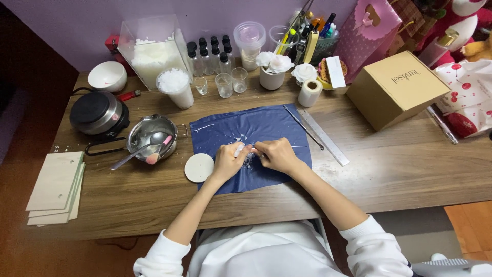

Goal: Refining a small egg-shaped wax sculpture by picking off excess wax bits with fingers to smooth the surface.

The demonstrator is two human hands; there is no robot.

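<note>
— Both hands sit together on the blue sheet [246, 138], near the middle of the desk [400, 169], toward its front edge. What's in them?

— From the head view, my left hand [229, 160] is curled around a small white lump [239, 149], pinched at the fingertips. My right hand [277, 154] is clenched on something thin; it is too small for me to name. The two hands nearly touch over a scatter of white crumbs [249, 160] on the sheet.

— What lies beside you?

— A white disc [199, 167] rests at the sheet's left edge, partly on it, just beside my left wrist. Further left is a steel pot [151, 136] with a spoon [138, 152] and a pink brush [159, 150] in it, and beyond that a black hotplate [98, 114] near the desk's left edge. A stack of pale boards [55, 187] lies at the front left corner.

— And to the right?

— A metal ruler [324, 137] lies slantwise off the sheet's right edge, with a thin rod [306, 130] just beside it. A cardboard box [396, 88] stands toward the back right. Along the back edge are a tub of white flakes [154, 51], a cup of flakes [175, 87], small bottles [210, 54] and three glasses [224, 83].
</note>
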